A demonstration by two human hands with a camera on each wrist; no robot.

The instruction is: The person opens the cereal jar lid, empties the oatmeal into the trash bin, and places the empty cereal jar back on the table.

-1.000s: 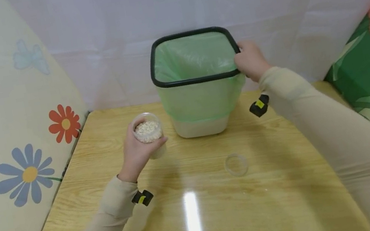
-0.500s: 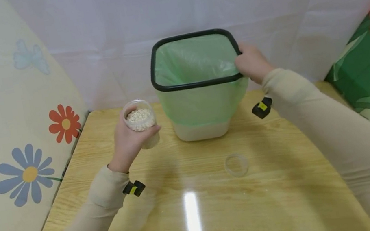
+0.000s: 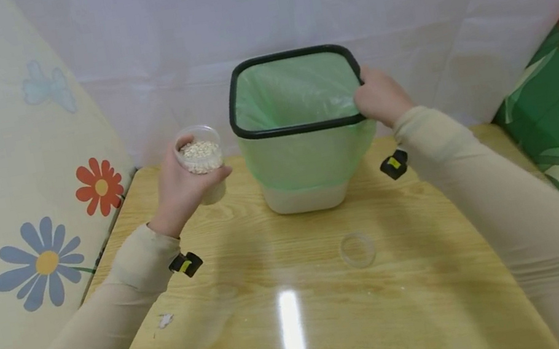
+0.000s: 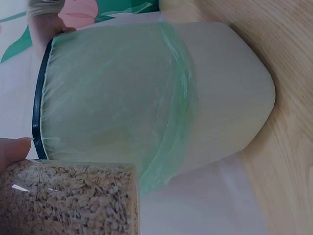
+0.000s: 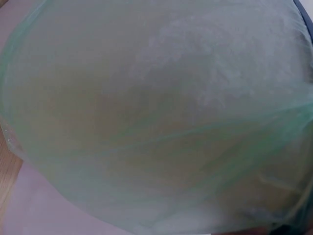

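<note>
The left hand (image 3: pixel 175 189) is wrapped round one jar (image 3: pixel 202 162) of oats (image 3: pixel 198 149), raised off the table (image 3: pixel 342 338) at 9 o'clock of the one bin (image 3: pixel 306 199). The jar's mouth points up, long axis nearly upright; the left wrist view cuts off its mouth end. The right hand (image 3: pixel 382 95) grips the rim (image 3: pixel 299 128) at 3 o'clock, some fingers hidden. One lid (image 3: pixel 342 252), faint, lies at 5 o'clock from the bin. Bag (image 5: pixel 156 122) fills most of the right wrist view.

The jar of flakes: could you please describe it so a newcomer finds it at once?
Find the green-lined bin on the wooden table. In the head view, left of the bin, the left hand grips the jar. Only it shows pale flakes through clear walls.
</note>
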